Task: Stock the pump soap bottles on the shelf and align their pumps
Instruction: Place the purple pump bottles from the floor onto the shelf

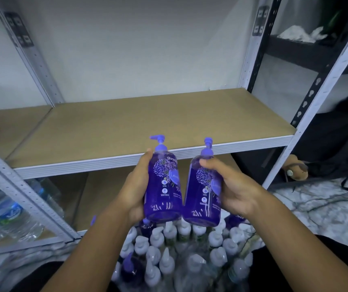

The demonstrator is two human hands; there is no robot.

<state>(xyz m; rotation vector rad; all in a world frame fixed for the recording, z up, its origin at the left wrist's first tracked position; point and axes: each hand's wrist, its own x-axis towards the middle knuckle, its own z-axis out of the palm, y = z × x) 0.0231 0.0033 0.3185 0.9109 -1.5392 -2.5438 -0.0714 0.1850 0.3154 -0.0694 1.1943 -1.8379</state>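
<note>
**Shelf board ahead, two bottles on the way up**

Brown board of the shelf [126,123] spans the middle of the view between grey metal uprights, with a white wall behind. On the lower tier at far left stand clear water bottles [10,211].

Next comes the left hand [137,186], its fingers curled round the side of the left bottle [164,186]. That bottle is purple and upright, held in the air just below the shelf's front edge, its pump nozzle pointing left. Close beside it, perhaps touching at the base, is the right bottle [204,192], leaning slightly toward the first. The right hand [232,186] grips it with the thumb across its shoulder. Which way this nozzle faces is hard to tell.

Beneath both, a packed cluster of spare bottles [179,249] waits, mostly white-pumped. A dark bag [337,144] slumps at far right.

The step in hand looks like carrying a pair to the shelf; neither bottle is set down yet. The next move calls for lifting both over the front lip and standing them on the board. The bottles would then need turning until the two nozzles agree.
</note>
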